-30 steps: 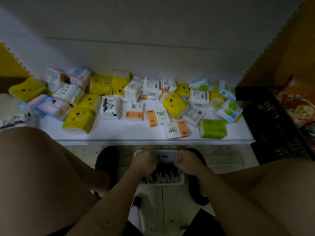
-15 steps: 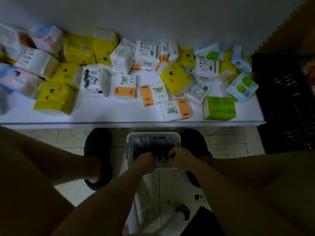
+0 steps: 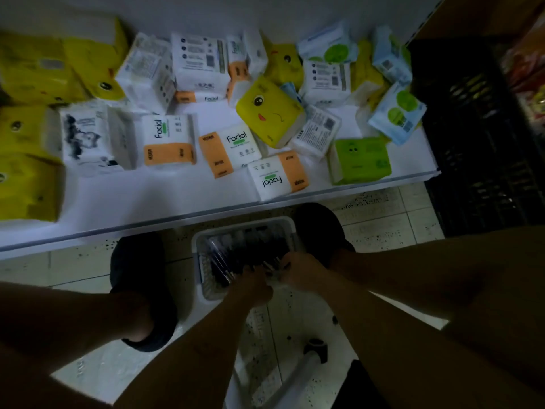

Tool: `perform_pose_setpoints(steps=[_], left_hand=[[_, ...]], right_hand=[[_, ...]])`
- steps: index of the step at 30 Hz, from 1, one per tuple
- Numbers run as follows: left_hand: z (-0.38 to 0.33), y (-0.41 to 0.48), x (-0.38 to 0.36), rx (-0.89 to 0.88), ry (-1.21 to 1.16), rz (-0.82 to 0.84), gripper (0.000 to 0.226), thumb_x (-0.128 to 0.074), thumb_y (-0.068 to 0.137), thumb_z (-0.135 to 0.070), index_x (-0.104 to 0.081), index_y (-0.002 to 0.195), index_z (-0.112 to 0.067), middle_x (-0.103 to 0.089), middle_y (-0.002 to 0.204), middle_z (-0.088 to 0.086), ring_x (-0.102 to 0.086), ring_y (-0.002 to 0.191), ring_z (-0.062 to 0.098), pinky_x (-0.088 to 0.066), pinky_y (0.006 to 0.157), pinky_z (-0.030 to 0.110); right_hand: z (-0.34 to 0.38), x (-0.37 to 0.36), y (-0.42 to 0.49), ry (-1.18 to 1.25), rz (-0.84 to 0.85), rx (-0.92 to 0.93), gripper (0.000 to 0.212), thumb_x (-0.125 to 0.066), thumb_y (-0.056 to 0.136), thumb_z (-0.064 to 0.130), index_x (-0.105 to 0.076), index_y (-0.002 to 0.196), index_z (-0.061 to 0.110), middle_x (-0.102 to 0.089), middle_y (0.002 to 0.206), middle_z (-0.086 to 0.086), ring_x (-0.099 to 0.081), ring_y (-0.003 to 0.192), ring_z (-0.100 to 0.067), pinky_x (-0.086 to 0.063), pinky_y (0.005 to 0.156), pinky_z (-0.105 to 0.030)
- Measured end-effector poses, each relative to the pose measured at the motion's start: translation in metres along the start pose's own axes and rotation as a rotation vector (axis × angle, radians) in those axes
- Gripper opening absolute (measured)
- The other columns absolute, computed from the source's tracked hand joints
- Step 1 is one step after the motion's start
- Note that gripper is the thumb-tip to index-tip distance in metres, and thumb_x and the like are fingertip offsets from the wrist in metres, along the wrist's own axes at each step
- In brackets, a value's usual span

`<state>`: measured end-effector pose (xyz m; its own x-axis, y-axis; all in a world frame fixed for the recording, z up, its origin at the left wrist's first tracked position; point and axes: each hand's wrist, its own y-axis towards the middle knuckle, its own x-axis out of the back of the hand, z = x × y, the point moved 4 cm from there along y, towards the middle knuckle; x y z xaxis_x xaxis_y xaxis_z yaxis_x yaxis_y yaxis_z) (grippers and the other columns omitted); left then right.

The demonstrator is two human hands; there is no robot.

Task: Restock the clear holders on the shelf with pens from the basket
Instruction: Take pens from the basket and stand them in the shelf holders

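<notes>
A white basket point(image 3: 197, 261) stands on the tiled floor between my two shoes, full of dark pens point(image 3: 236, 252). My left hand point(image 3: 250, 286) is down in the near part of the basket, its fingers curled into the pens. Beside it, almost touching, my right hand point(image 3: 302, 273) curls round a bunch of pens whose light ends stick out between the two hands. The scene is dim and the fingertips are hard to make out. Clear holders are not in view.
A low white shelf point(image 3: 147, 208) just beyond the basket carries several tissue packs point(image 3: 227, 152) in yellow, orange, white and green. A black crate point(image 3: 477, 128) stands to the right. My knees flank the basket, and a black-capped white tube point(image 3: 315, 348) lies near my feet.
Both hands moved from the basket's far rim to its near side and dug into the pens. My head tilted down and closer, so the shelf now fills the top of the view.
</notes>
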<state>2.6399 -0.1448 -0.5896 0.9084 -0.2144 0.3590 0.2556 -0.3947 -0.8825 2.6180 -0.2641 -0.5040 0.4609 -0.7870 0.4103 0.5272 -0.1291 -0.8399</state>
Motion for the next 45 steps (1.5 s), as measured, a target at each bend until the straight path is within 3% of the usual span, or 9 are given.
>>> perform_pose_setpoints(steps=[5,13,17,21,27,33,38,41,45], left_hand=[[-0.004,0.006,0.007,-0.022,-0.097,-0.051,0.045,-0.043,0.098,-0.026,-0.040,0.142,-0.014,-0.042,0.143,0.011,-0.044,0.125,0.030,-0.041,0.103,0.038],[0.015,-0.013,0.018,0.105,-0.525,-0.360,0.016,-0.061,0.091,-0.023,-0.062,0.078,-0.015,-0.061,0.070,0.000,-0.058,0.064,0.012,-0.045,0.057,0.022],[0.020,-0.033,0.027,0.136,-0.773,-0.396,0.007,-0.065,0.085,-0.013,-0.063,0.081,-0.009,-0.065,0.073,0.009,-0.063,0.067,0.020,-0.055,0.064,0.033],[0.027,-0.048,0.041,0.091,-0.893,-0.339,0.008,-0.052,0.094,-0.008,-0.060,0.094,-0.009,-0.065,0.075,0.008,-0.060,0.063,0.016,-0.051,0.056,0.026],[0.049,-0.077,0.046,0.163,-1.026,-0.255,0.027,-0.047,0.092,-0.003,-0.056,0.115,-0.015,-0.067,0.091,0.009,-0.065,0.074,0.017,-0.052,0.058,0.025],[0.049,-0.084,0.053,0.260,-1.035,-0.380,0.031,-0.031,0.102,-0.021,-0.058,0.108,-0.007,-0.063,0.094,0.017,-0.058,0.077,0.023,-0.050,0.065,0.032],[0.043,-0.085,0.051,0.153,-0.912,-0.479,0.025,-0.032,0.104,-0.021,-0.052,0.112,-0.007,-0.061,0.106,0.017,-0.057,0.086,0.027,-0.050,0.075,0.040],[0.044,-0.086,0.047,0.137,-0.991,-0.412,0.024,-0.031,0.104,-0.016,-0.045,0.121,-0.009,-0.058,0.099,0.017,-0.053,0.073,0.021,-0.046,0.061,0.032],[0.039,-0.089,0.049,0.079,-0.968,-0.412,0.021,-0.036,0.101,-0.011,-0.046,0.119,-0.015,-0.059,0.099,0.010,-0.062,0.089,0.023,-0.056,0.076,0.037]], right_hand=[[0.001,-0.006,0.009,0.004,0.002,-0.010,0.006,-0.061,0.089,0.015,-0.058,0.089,0.010,-0.060,0.096,-0.015,-0.059,0.096,-0.032,-0.051,0.088,-0.038],[-0.002,-0.016,0.017,0.026,0.049,-0.036,0.035,-0.063,0.089,0.022,-0.039,0.063,0.024,-0.040,0.067,0.002,-0.045,0.074,-0.018,-0.038,0.074,-0.028],[0.004,-0.018,0.030,-0.046,0.075,-0.052,0.006,-0.058,0.092,0.018,-0.057,0.091,0.012,-0.043,0.072,0.002,-0.048,0.075,-0.017,-0.040,0.065,-0.021],[0.016,-0.028,0.044,-0.160,0.093,-0.026,0.035,-0.057,0.090,0.019,-0.060,0.122,0.005,-0.061,0.111,-0.010,-0.057,0.110,-0.030,-0.047,0.093,-0.035],[0.014,-0.065,0.056,-0.447,0.169,-0.010,0.064,-0.047,0.095,0.033,-0.022,0.151,0.015,-0.013,0.157,-0.017,-0.013,0.144,-0.039,-0.019,0.117,-0.051],[0.016,-0.070,0.069,-0.283,0.172,-0.061,0.066,-0.042,0.096,0.047,-0.022,0.153,0.019,-0.014,0.158,-0.016,-0.015,0.144,-0.039,-0.017,0.118,-0.049],[0.010,-0.069,0.082,-0.159,0.153,-0.106,0.053,-0.049,0.091,0.044,-0.049,0.136,0.015,-0.041,0.144,-0.016,-0.039,0.131,-0.036,-0.036,0.108,-0.045],[0.009,-0.059,0.082,0.002,0.064,-0.117,0.018,-0.058,0.088,0.027,-0.066,0.095,0.011,-0.062,0.108,-0.014,-0.059,0.101,-0.026,-0.050,0.090,-0.032],[0.007,-0.040,0.069,0.010,-0.149,-0.109,0.035,-0.063,0.087,0.018,-0.048,0.056,0.014,-0.051,0.062,-0.002,-0.051,0.061,-0.015,-0.044,0.053,-0.025]])
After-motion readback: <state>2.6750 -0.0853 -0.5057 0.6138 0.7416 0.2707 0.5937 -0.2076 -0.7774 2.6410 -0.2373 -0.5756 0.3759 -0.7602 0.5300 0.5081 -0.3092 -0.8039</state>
